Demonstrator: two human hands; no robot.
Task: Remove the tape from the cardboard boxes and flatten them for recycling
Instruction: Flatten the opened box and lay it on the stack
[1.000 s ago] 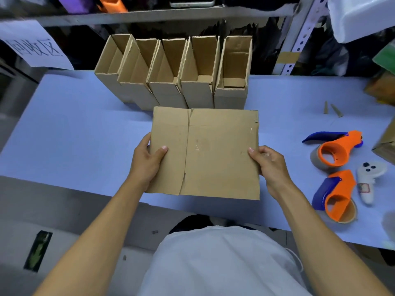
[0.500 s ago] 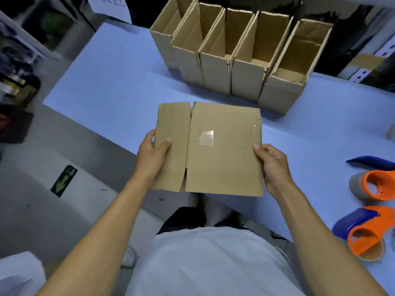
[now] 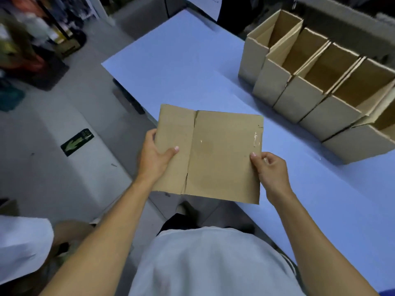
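A flattened brown cardboard box (image 3: 215, 154) hangs in the air over the near left corner of the blue table (image 3: 192, 77). My left hand (image 3: 152, 158) grips its left edge, thumb on top. My right hand (image 3: 270, 170) pinches its right edge. A shiny strip of clear tape (image 3: 256, 138) shows near the right edge of the cardboard. Several open upright cardboard boxes (image 3: 316, 86) stand in a row at the back right of the table.
Grey floor lies to the left, with a green arrow sticker (image 3: 77, 142) on it. Dark cluttered storage (image 3: 32, 50) fills the far left. A white object (image 3: 21, 246) sits at the lower left edge.
My view has swung to the left and the flattened box has moved with my hands toward the table's left corner. The tape dispensers have left the view. Both hands keep their hold.
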